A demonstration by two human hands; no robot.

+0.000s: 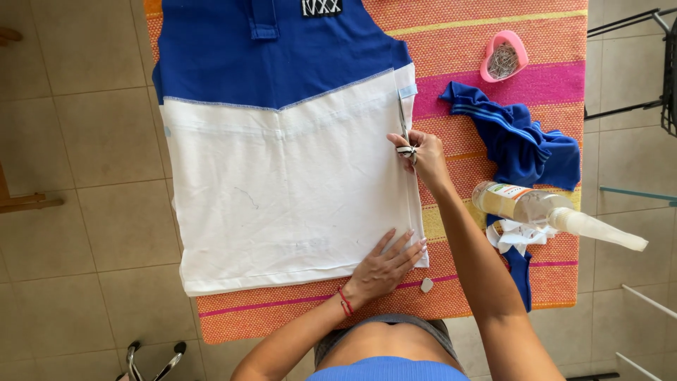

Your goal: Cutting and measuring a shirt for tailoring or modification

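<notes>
The shirt (282,183) lies flat on the table (493,49), which has an orange and pink striped cloth on it. The shirt is blue at the top and white lower down. Its right edge runs straight up and down near the middle of the table.

The right hand (422,156) is closed around small scissors (405,130). The blades point up, away from the person, and sit right on the shirt's right edge, just under the blue part. A little pale blue tag (407,91) sits at that edge, above the blades.

The left hand (386,264) is open and flat. It presses down on the white bottom corner of the shirt, with fingers spread toward the edge.

A small white bit (427,285) lies on the cloth just beside the left hand.

To the right of the shirt is a crumpled blue cloth (522,141) with pale stripes. A clear bottle (550,210) lies on its side near it, resting on some white scraps (518,236). A pink heart-shaped dish (504,56) with pins stands near the far right corner.

The floor (84,141) has pale tiles.
</notes>
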